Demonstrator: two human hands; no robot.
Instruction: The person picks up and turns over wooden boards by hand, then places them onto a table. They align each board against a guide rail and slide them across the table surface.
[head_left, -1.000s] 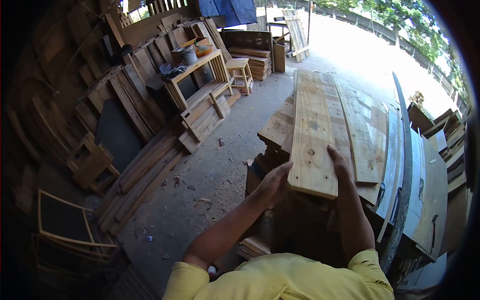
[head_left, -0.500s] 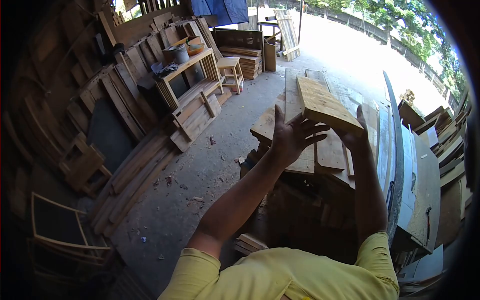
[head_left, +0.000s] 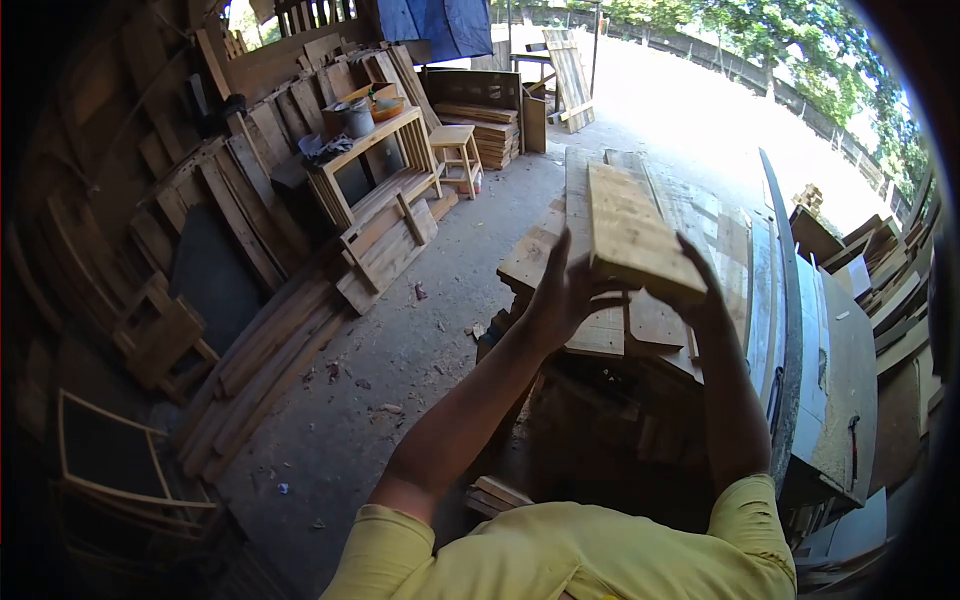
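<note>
I hold up the near end of a long pale wooden plank above a stack of planks. My left hand grips the plank's left edge from below, fingers wrapped up its side. My right hand holds the right corner of the same end. The plank's far end points away from me over the stack. Both forearms reach forward from my yellow sleeves.
A grey bench with a saw runs along the right. Loose boards lie on the concrete floor at left, beside a wooden shelf unit, a small stool and stacked pallets. A wooden frame leans at the lower left.
The plank lay flat on the stack a second ago; both hands have lifted its near end and swung it. In the last half second it has straightened and dropped slightly.
</note>
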